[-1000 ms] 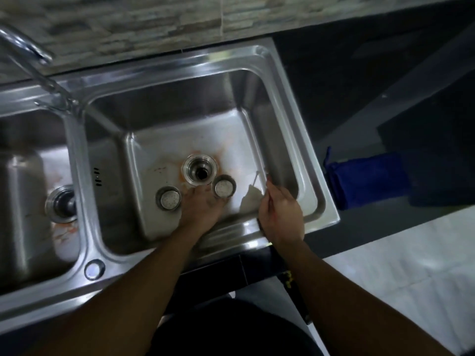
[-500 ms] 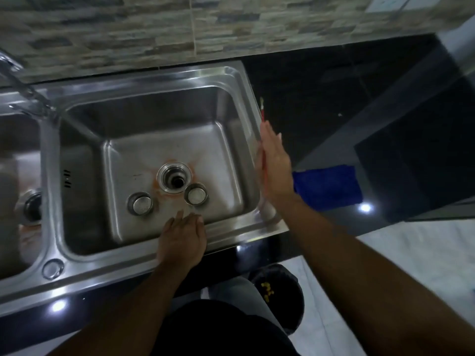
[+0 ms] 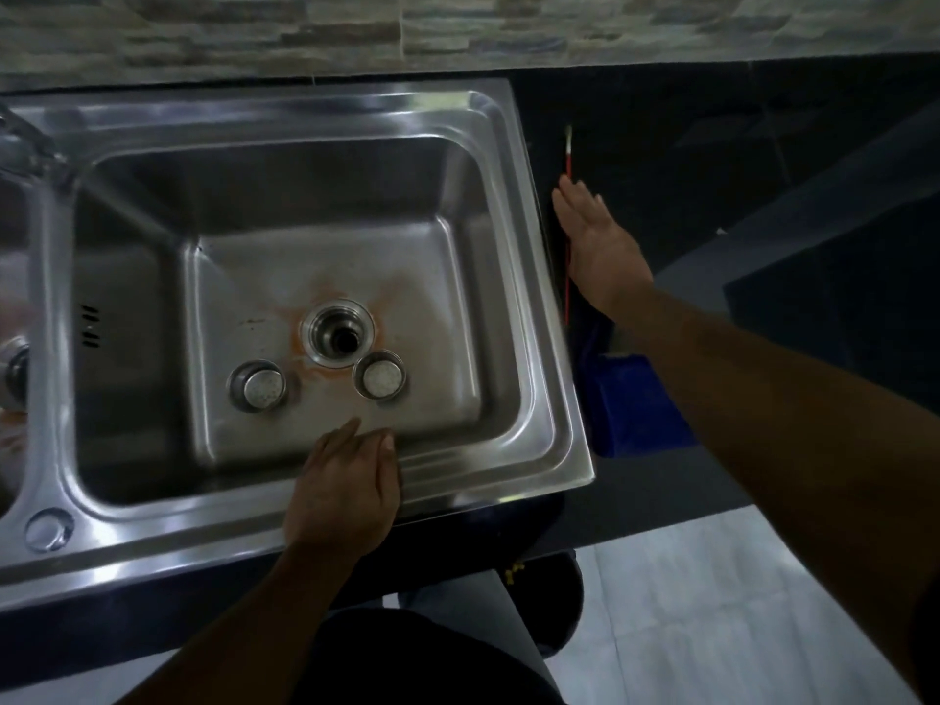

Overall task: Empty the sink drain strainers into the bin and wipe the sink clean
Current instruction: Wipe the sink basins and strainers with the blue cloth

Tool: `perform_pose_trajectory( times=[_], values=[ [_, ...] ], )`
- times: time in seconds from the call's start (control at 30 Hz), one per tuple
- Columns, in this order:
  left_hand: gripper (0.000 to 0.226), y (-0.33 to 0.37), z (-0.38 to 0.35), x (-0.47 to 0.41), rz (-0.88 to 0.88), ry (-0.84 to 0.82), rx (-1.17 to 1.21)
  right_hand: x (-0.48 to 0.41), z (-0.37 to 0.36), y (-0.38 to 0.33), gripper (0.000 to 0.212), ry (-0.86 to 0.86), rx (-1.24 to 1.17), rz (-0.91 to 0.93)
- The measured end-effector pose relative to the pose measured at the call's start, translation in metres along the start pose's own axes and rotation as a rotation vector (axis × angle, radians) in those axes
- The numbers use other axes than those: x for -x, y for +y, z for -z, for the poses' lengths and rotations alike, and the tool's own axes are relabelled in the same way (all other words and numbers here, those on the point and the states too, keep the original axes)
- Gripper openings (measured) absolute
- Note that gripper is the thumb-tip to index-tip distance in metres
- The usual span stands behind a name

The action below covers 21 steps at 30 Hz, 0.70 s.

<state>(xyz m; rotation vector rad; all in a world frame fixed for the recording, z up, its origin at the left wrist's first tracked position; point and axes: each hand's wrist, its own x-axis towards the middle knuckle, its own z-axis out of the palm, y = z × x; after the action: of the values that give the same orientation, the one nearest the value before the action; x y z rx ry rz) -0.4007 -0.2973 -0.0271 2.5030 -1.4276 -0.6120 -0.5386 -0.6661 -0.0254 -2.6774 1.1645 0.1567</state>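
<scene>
The steel sink's (image 3: 539, 307) right basin has an open drain (image 3: 340, 337) ringed by orange stains. Two round strainers lie on the basin floor, one to the left of the drain (image 3: 258, 386) and one just right of it (image 3: 380, 375). My left hand (image 3: 346, 491) rests on the front rim with its fingers loosely apart, holding nothing. My right hand (image 3: 600, 246) lies flat on the dark counter to the right of the sink. It holds a thin red stick (image 3: 568, 155) along its thumb side, and the thumb is hidden.
A blue cloth (image 3: 636, 404) lies on the counter under my right forearm. The left basin's drain (image 3: 10, 374) and the tap (image 3: 25, 139) show at the left edge. A dark round object (image 3: 552, 602) stands on the pale floor tiles below the counter.
My right hand lifted the red stick out of the basin and carried it right, down onto the counter. My left hand drew back from the strainers to the front rim.
</scene>
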Motion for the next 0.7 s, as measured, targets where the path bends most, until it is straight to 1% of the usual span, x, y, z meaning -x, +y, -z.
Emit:
perform_pose_trajectory(
  times=[0.17, 0.3, 0.4, 0.53, 0.6, 0.7],
  values=[
    [0.054, 0.000, 0.000, 0.001, -0.013, -0.009, 0.017, -0.006, -0.005, 0.009, 0.083, -0.025, -0.014, 0.048],
    [0.054, 0.001, 0.001, 0.001, -0.006, -0.006, 0.018, -0.008, 0.001, 0.011, 0.084, -0.010, -0.094, 0.079],
    [0.052, 0.001, 0.003, 0.001, -0.015, -0.009, 0.028, 0.008, 0.004, 0.006, 0.078, 0.090, -0.219, 0.046],
    [0.055, 0.003, 0.005, 0.001, 0.004, -0.041, 0.032, 0.054, 0.001, -0.006, 0.069, 0.234, -0.336, -0.007],
    [0.055, 0.004, 0.006, 0.002, 0.002, -0.053, 0.037, 0.080, -0.002, -0.011, 0.068, 0.263, -0.367, -0.048],
    [0.049, 0.005, 0.008, 0.001, 0.000, -0.067, 0.034, 0.117, -0.010, -0.016, 0.068, 0.258, -0.398, -0.096]
  ],
)
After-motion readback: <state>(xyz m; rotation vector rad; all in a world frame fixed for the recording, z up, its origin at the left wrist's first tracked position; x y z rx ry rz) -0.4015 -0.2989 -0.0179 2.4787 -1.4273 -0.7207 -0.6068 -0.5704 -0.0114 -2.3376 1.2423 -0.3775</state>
